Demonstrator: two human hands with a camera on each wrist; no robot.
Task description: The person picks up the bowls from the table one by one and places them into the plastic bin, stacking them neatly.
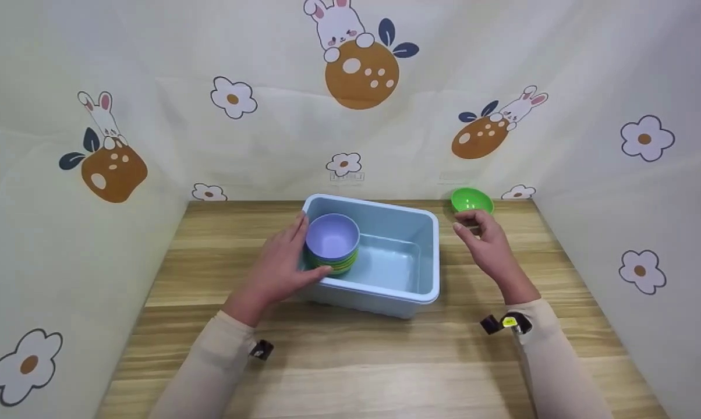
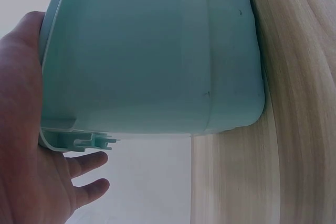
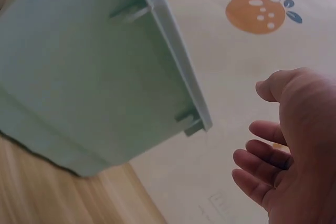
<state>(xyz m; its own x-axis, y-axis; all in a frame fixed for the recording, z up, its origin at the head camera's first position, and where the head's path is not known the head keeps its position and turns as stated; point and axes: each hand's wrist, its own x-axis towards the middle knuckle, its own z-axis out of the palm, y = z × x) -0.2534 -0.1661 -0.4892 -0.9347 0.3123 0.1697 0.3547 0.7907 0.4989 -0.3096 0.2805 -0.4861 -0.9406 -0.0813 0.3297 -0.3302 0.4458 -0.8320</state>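
Note:
A light blue plastic bin [image 1: 379,292] stands at the middle of the table. Inside, at its left end, is a stack of bowls [image 1: 333,238], purple on top with green ones below. My left hand [image 1: 280,262] rests on the bin's left corner, its fingers along the left rim and its thumb over the front rim. In the left wrist view two straight fingertips show past the bin's wall [image 2: 131,51]. Right of the bin, my right hand [image 1: 487,247] is in the air with loosely bent fingers, holding nothing. Just beyond it is a green bowl [image 1: 473,199], partly hidden by the fingers.
The wood-grain table [image 1: 350,361] meets a pale printed sheet [image 1: 269,145] at the back and both sides. The green bowl lies close to the back sheet. The right wrist view shows the bin's outer side [image 3: 94,72] left of the hand.

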